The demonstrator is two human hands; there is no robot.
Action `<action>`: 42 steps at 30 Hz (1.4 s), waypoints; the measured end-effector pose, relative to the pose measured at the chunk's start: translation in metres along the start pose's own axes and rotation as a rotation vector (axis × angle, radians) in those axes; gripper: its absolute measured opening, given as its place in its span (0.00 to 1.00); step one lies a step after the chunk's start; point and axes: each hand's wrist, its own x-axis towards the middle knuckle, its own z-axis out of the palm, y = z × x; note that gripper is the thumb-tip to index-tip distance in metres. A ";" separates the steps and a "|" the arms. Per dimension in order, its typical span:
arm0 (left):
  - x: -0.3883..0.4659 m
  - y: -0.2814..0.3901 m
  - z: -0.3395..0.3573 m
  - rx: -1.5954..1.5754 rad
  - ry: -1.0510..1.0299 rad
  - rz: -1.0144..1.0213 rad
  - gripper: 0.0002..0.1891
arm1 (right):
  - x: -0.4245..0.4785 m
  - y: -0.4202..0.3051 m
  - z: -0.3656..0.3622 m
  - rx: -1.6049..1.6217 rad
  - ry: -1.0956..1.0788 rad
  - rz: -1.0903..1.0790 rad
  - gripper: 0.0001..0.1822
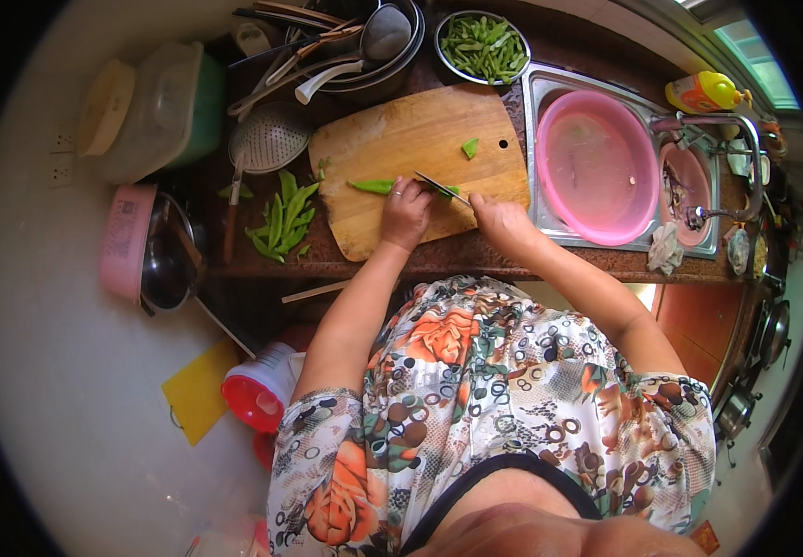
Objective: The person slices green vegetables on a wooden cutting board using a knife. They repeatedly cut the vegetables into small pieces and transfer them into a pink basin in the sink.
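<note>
A wooden cutting board [429,132] lies on the counter before me. My left hand [406,212] presses a flat green bean pod [371,186] against the board, and the pod's tip sticks out to the left of my fingers. In my right hand [502,221] is a knife [443,188], its blade across the pod just right of my left fingers. A cut green piece [469,148] lies alone near the board's hole. To the left of the board, whole flat pods [279,219] are piled on the counter. Behind the board stands a bowl of cut green pieces [483,49].
A pink basin [599,167] sits in the steel sink at right, beside a smaller pink basin [683,181] under the faucet [749,129]. A perforated ladle [270,138] and stacked pots [373,69] with utensils stand back left. A crumpled cloth [666,248] lies at the sink's front edge.
</note>
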 end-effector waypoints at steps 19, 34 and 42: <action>0.002 0.005 -0.004 0.029 -0.013 -0.091 0.04 | 0.016 0.009 0.003 0.082 -0.014 -0.037 0.09; 0.002 -0.001 -0.002 -0.055 -0.012 -0.101 0.04 | 0.071 0.008 0.014 0.310 -0.020 0.127 0.08; 0.002 -0.001 -0.001 0.013 -0.016 -0.081 0.03 | 0.010 0.002 -0.007 0.157 -0.134 0.103 0.08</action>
